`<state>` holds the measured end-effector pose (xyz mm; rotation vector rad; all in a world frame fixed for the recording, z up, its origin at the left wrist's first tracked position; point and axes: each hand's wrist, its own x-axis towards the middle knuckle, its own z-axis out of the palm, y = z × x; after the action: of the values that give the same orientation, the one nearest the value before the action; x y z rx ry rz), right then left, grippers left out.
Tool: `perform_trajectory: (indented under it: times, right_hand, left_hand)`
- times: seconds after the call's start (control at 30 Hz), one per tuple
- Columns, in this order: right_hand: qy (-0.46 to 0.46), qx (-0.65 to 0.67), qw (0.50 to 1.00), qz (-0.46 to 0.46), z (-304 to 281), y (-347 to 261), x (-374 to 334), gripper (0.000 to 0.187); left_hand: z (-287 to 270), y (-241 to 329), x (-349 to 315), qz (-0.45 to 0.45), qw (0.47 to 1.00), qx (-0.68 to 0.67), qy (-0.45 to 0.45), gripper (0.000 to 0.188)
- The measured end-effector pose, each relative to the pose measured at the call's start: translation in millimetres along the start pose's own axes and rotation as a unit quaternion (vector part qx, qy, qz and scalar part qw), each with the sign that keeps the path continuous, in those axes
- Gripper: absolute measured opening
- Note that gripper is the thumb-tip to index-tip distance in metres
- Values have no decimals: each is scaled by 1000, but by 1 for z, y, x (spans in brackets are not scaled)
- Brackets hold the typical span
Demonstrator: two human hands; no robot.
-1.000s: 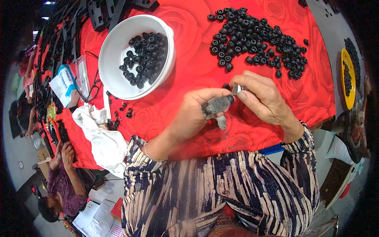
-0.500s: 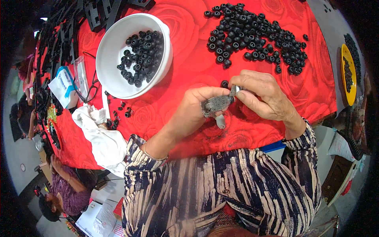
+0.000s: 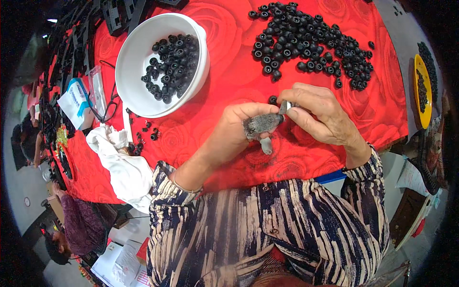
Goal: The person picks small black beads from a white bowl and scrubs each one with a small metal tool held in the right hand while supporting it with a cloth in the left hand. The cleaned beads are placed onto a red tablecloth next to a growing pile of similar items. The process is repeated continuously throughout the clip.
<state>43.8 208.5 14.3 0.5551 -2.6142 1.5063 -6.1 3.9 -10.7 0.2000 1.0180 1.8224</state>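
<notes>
My left hand (image 3: 234, 126) is closed, with worn grey fabric covers (image 3: 260, 124) on some of its fingers. Between its thumb and covered finger sits a small black round part (image 3: 280, 117), mostly hidden. My right hand (image 3: 322, 112) pinches a small flat metal blade (image 3: 285, 106), whose edge meets that part. Just beyond the blade, a single black round part (image 3: 272, 100) lies on the red cloth. Farther off to the right spreads a pile of similar black parts (image 3: 306, 40), each with a hole in it.
A white bowl (image 3: 125, 67) of black parts stands left on the red tablecloth (image 3: 224, 172). Near it are a white cloth (image 3: 119, 162), black scraps (image 3: 143, 138), eyeglasses (image 3: 107, 107) and a blue-white packet (image 3: 76, 103). A yellow plate (image 3: 427, 115) is far right; another person (image 3: 83, 220) sits lower left.
My hands stay nearly in place, the blade turning slightly against the part. The person at lower left has shifted their arm and body.
</notes>
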Motion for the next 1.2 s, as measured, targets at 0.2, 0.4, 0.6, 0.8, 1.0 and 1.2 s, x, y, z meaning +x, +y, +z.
perform_trajectory:
  times: [0.2,0.4,0.6,0.8,1.0,1.2]
  right_hand:
    - [-15,-8,1000,1,-2,0,-1,13]
    - [-24,-14,1000,8,-2,-1,-2,14]
    - [-40,11,999,1,-3,-1,-4,14]
    - [5,74,996,54,-11,-15,2,21]
    - [26,96,987,129,5,-16,-2,18]
    - [60,48,994,78,10,-9,-5,21]
  left_hand:
    - [-2,-1,0,1,1000,24,-4,25]
    - [-3,-2,1,3,1000,6,-4,25]
    - [-7,1,0,-9,1000,8,7,23]
    - [3,9,-4,53,995,55,64,21]
    - [7,2,1,252,886,377,98,27]
    - [13,0,2,236,922,291,99,23]
